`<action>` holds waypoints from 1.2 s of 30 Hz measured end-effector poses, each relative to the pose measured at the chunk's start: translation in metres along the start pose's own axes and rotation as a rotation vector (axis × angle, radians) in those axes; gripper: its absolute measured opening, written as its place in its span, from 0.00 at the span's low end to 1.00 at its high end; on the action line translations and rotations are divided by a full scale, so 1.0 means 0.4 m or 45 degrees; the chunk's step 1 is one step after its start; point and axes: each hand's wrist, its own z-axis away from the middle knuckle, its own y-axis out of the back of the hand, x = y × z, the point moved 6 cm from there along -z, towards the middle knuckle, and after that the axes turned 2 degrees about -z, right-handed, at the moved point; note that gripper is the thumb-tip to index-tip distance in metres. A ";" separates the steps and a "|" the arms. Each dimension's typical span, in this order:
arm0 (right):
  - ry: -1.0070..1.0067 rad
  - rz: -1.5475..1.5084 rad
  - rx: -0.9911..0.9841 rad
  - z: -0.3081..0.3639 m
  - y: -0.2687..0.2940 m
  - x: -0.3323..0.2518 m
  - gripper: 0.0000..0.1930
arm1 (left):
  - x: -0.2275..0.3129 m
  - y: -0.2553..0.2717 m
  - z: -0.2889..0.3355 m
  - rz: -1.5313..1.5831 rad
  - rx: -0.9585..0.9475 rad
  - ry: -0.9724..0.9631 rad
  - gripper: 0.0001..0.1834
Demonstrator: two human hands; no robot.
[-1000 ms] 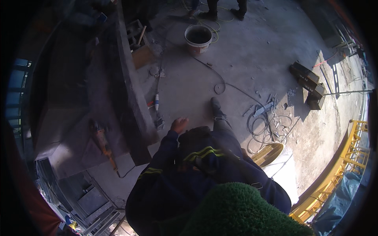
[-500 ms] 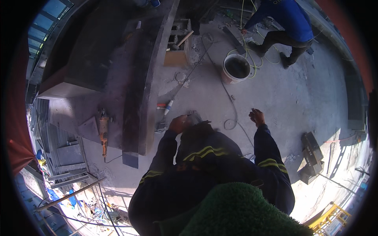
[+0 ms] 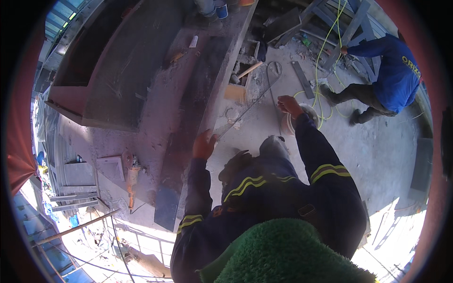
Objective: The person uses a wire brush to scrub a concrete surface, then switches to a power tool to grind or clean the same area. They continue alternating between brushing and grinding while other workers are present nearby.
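My left hand (image 3: 205,144) is raised by the edge of a long dark slab (image 3: 188,108), fingers curled at the near end of a grey cable (image 3: 245,113). From there the cable runs nearly straight up to a loop on the floor. My right hand (image 3: 290,106) is out in front with bent fingers, beside another stretch of that cable. Anything inside its fingers is too small to make out. Behind the right wrist, a bucket (image 3: 309,112) is partly hidden.
A co-worker in blue (image 3: 394,75) at the upper right holds a yellow-green hose (image 3: 321,61). A hammer (image 3: 247,70) lies on a block box at the slab's far side. An orange power tool (image 3: 132,181) lies at left. Another person's legs (image 3: 205,7) stand by a blue bucket (image 3: 220,9).
My right hand has reached forward to near the bucket. My left hand has moved forward and left to the cable's end; the white and blue plug there is out of sight. The view has shifted.
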 end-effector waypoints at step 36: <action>1.571 2.110 -0.675 -1.443 -1.046 -1.386 0.23 | 0.496 -0.671 0.233 0.405 0.621 2.290 0.30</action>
